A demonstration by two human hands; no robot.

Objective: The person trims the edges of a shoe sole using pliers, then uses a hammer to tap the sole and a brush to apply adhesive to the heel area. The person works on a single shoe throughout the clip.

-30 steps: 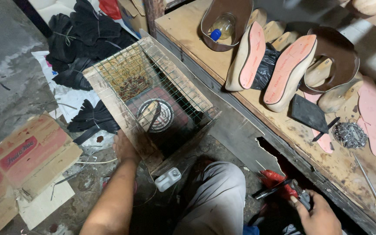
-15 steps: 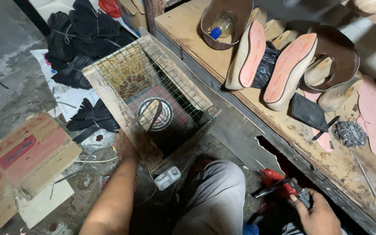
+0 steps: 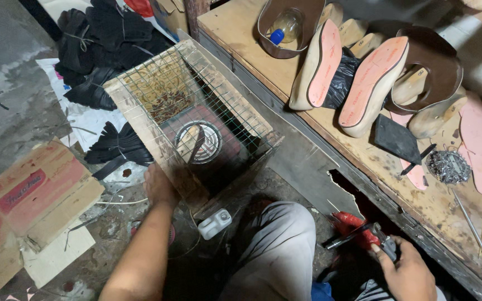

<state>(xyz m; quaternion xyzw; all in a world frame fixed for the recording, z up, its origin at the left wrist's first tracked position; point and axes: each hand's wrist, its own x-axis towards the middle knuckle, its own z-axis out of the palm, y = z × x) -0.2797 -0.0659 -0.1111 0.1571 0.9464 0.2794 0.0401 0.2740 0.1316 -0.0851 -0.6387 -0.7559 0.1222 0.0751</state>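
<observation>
The left hand rests against the lower corner of a wooden box topped with wire mesh; inside the box sits a round coil heater on a red base. The right hand grips red-handled pliers down beside the knee in grey trousers. A small white plastic piece lies on the floor just below the box. On the wooden worktop stand shoe lasts with pink insoles, near a black bag, a heap of small nails and a bottle with a blue cap. Flattened cardboard and black scraps lie on the floor to the left.
</observation>
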